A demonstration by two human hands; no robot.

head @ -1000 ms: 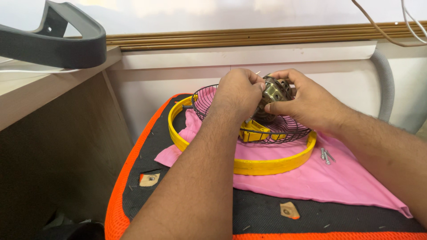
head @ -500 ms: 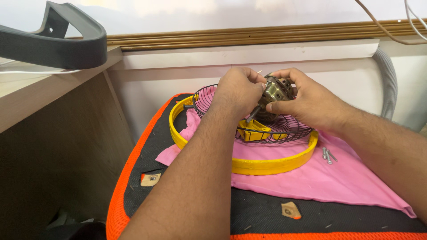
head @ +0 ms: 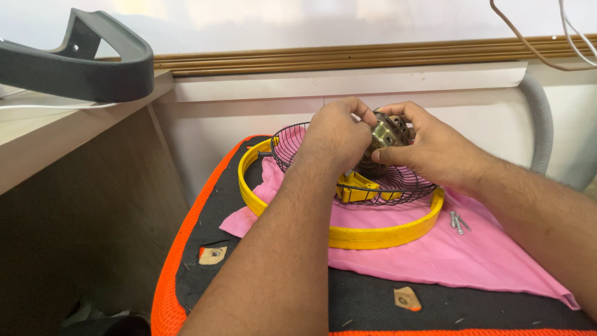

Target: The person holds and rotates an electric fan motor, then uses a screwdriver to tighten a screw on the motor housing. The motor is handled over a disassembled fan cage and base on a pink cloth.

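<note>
Two hands clamped on a small metal motor, held above a wire fan guard.

Left hand (head: 336, 134) and right hand (head: 429, 149) grip the motor (head: 385, 140) together over the guard (head: 398, 180), which sits inside a yellow ring (head: 373, 235) on a pink cloth (head: 472, 255). Risks, as judged: a slipped grip drops the motor onto the wires; a nudged cloth scatters the loose screws (head: 457, 222).

- A pink cloth (head: 435, 255) covers a black cushion with orange edging (head: 186, 261).
- Loose screws (head: 458, 221) lie on the cloth.
- A dark grey curved plastic part (head: 93, 62) rests on the wooden desk (head: 37, 143).
- A grey corrugated hose (head: 540, 121) runs down the wall.
</note>
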